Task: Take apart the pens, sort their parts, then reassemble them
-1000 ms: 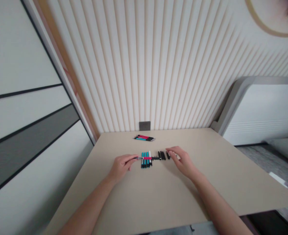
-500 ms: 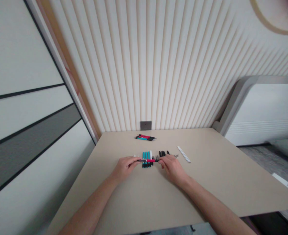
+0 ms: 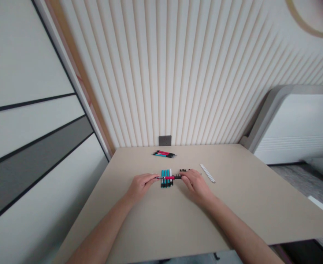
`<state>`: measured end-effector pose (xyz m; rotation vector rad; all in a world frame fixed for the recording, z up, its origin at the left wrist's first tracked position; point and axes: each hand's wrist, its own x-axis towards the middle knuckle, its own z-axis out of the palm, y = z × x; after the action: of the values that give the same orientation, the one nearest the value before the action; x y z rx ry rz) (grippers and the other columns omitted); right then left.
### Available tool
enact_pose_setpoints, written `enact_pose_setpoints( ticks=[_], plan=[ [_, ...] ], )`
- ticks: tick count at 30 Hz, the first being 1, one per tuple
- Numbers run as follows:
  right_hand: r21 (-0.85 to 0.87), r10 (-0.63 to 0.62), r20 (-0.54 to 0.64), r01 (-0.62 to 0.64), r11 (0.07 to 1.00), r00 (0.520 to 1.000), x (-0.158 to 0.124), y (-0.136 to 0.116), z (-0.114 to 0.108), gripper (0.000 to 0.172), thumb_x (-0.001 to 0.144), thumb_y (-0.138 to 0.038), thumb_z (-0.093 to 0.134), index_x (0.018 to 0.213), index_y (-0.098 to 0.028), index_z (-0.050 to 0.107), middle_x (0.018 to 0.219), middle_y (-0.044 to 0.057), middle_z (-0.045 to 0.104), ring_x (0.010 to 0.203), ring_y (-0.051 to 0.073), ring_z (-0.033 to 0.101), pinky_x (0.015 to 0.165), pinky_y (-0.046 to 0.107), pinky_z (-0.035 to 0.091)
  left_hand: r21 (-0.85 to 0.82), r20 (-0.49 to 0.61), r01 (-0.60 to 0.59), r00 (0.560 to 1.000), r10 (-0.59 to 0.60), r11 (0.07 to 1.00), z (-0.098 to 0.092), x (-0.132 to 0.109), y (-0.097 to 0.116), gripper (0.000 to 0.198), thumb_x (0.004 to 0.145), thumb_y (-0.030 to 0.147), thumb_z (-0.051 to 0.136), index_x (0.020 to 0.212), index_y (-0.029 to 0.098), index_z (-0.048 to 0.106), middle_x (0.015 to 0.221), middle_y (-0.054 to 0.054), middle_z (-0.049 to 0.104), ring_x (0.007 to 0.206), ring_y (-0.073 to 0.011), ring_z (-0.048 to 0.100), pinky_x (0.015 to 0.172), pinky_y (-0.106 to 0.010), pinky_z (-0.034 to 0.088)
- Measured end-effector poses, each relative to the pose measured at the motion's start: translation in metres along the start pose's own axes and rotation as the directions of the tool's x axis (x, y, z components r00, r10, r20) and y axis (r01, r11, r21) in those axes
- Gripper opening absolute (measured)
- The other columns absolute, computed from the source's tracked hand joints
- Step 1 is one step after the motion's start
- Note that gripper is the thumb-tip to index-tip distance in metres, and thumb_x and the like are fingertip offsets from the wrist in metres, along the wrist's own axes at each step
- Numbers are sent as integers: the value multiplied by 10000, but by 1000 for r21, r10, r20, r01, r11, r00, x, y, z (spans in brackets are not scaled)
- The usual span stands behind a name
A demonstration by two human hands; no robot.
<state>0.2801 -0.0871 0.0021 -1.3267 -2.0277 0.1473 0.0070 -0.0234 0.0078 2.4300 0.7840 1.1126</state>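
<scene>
A red and black pen (image 3: 169, 178) is held level between my two hands, above the table. My left hand (image 3: 140, 186) pinches its left end, and my right hand (image 3: 195, 184) grips the black right end. Behind and beneath the pen lies a row of blue pen barrels (image 3: 164, 172) with black lower parts, beside a white barrel (image 3: 170, 171). Black pen parts (image 3: 183, 170) lie just beyond my right hand, which partly covers them. Small parts near the pen's right end are too small to name.
Several assembled pens (image 3: 163, 154), red, blue and black, lie at the back of the table (image 3: 150, 227). Thin white sticks (image 3: 207, 173) rest to the right of my right hand. Behind the table are a ribbed wall and a dark socket (image 3: 165, 140).
My right hand has shifted slightly along the pen, and more of its black right end shows. It now covers more of the black parts. The view has moved a little.
</scene>
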Motion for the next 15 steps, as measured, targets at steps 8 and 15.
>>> enact_pose_setpoints(
  ticks=[8,15],
  plan=[
    [90,34,29,-37,995,999,-2,2,1,219,947,-336,522,1112,-212,594,970,78,655,899,217,580,812,356,448,-7,7,19,1000,-19,1000,0,0,-2,235,945,311,542,1070,223,721,894,-41,761,762,-150,713,710,-217,543],
    [165,42,42,-49,985,998,-1,-4,-2,192,932,-340,543,1055,-204,600,973,78,647,898,213,576,794,349,463,-33,49,37,998,-35,999,0,-1,-2,238,937,314,551,1072,220,723,929,-56,761,795,-167,722,746,-247,557]
  ],
)
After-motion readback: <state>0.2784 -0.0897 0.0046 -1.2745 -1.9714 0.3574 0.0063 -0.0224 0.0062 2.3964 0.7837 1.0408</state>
